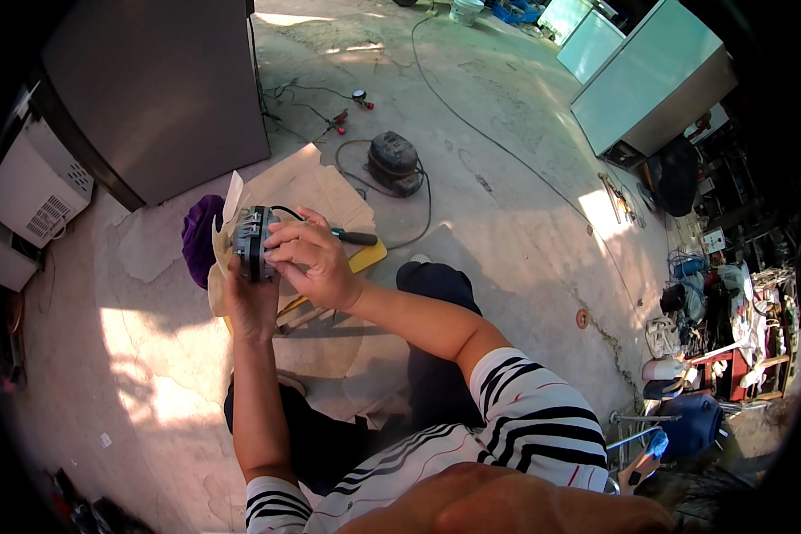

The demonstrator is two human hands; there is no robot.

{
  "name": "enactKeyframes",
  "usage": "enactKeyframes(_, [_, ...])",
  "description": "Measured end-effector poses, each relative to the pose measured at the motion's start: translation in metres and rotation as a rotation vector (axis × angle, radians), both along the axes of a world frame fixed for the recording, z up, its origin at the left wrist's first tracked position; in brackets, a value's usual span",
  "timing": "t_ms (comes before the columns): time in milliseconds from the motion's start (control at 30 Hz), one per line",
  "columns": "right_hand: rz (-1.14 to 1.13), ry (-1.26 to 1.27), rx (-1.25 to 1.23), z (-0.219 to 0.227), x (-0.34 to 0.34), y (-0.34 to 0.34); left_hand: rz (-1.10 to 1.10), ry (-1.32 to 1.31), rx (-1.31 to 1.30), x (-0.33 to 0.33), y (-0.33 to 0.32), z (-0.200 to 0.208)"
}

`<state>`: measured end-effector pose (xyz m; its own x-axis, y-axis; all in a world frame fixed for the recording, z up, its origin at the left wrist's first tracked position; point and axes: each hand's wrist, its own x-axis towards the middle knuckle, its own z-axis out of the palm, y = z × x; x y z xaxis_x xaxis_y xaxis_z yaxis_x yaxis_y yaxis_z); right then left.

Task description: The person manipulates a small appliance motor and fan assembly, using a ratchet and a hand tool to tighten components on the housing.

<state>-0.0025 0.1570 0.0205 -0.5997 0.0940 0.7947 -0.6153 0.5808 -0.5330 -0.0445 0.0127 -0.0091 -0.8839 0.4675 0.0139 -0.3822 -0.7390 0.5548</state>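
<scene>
Hands meet over a small fan motor (251, 242), held up in front of the person above the concrete floor (507, 205). The left hand (251, 307) comes up from below and cups the motor's underside, fingers wrapped around its dark body. The right hand (310, 258) lies over the top and near side, fingertips pressed on the casing, so both hands are grasping the motor. Pale fan blades (227, 214) stick out on its far side, and a black cable (285, 212) loops off its top.

Just behind the hands a screwdriver (358, 238) rests on flattened cardboard (320, 182), beside a yellow board (365, 258). A purple cloth (200, 233) lies to the left of the motor. Farther off sit a dark pump (393, 162) with its cord, a grey cabinet (156, 89) at upper left, and pale green cabinets (650, 80) at upper right.
</scene>
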Motion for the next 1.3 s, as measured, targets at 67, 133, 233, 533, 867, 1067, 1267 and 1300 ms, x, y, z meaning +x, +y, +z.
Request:
enactKeyframes(67, [0.003, -0.006, -0.005, -0.001, -0.001, -0.002, 0.024, -0.003, -0.025, 0.000, -0.001, 0.000])
enactKeyframes(133, [0.015, -0.005, -0.015, -0.001, -0.002, -0.006, 0.056, 0.001, -0.036, -0.001, -0.004, -0.003])
enactKeyframes(233, [0.023, -0.012, 0.012, -0.003, -0.004, -0.010, 0.102, -0.041, -0.077, 0.001, -0.002, -0.001])
enactKeyframes(533, [-0.012, -0.009, 0.036, -0.001, -0.002, -0.010, 0.026, -0.097, 0.033, 0.007, -0.006, 0.004])
enactKeyframes(867, [0.008, -0.030, 0.096, 0.000, -0.003, -0.006, 0.041, -0.099, -0.008, 0.001, 0.002, -0.006])
enactKeyframes(1067, [-0.010, -0.028, 0.080, 0.000, -0.003, -0.006, 0.046, -0.062, -0.073, 0.004, 0.001, 0.002])
enactKeyframes(1267, [-0.005, -0.018, 0.099, -0.004, -0.004, -0.008, 0.039, -0.095, -0.011, 0.001, -0.001, -0.008])
enactKeyframes(1300, [-0.014, -0.021, 0.088, -0.004, -0.005, -0.008, 0.045, -0.089, -0.012, 0.001, -0.002, -0.007])
